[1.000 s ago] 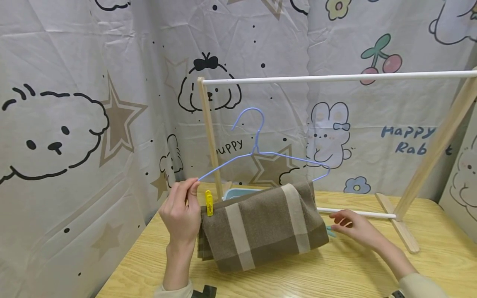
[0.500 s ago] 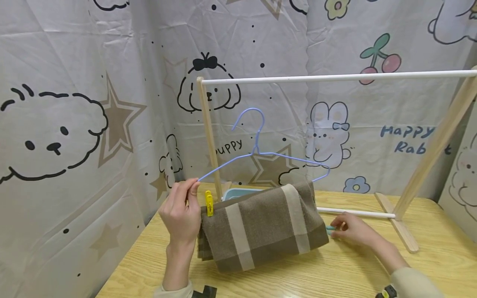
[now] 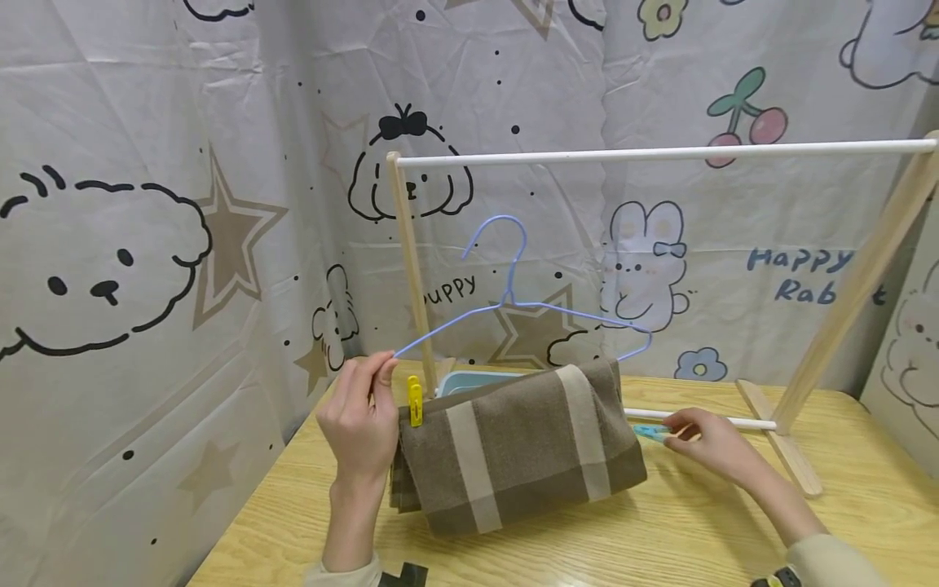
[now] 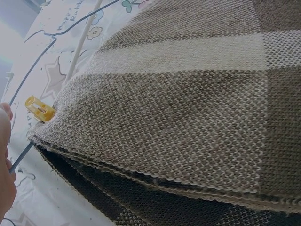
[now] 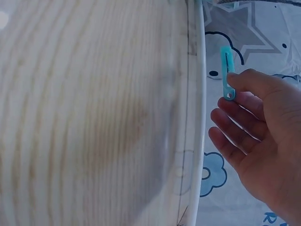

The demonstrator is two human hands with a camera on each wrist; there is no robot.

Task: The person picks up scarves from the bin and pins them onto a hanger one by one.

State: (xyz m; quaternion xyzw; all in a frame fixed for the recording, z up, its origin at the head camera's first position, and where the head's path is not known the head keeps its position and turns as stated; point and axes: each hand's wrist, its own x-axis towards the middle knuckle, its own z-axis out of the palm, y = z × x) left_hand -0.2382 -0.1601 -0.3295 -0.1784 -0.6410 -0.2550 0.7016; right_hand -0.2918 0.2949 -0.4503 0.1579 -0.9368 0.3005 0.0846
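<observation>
Cloth [image 3: 522, 448], brown with cream stripes

Cloth [image 3: 524, 448] on hanger [image 3: 509, 299], clothespin [image 3: 415, 401] at cloth's left end, container [image 3: 473, 378] and rack [image 3: 663, 153] behind.

Matt, coarse-knit cloth [image 3: 524, 444], smooth plastic turquoise clip [image 5: 227, 61], wood-grained tabletop [image 3: 697, 534].

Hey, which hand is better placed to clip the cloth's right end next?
Likely the right hand: it pinches the turquoise clothespin near that end of the cloth. The left hand grips the blue hanger.
</observation>
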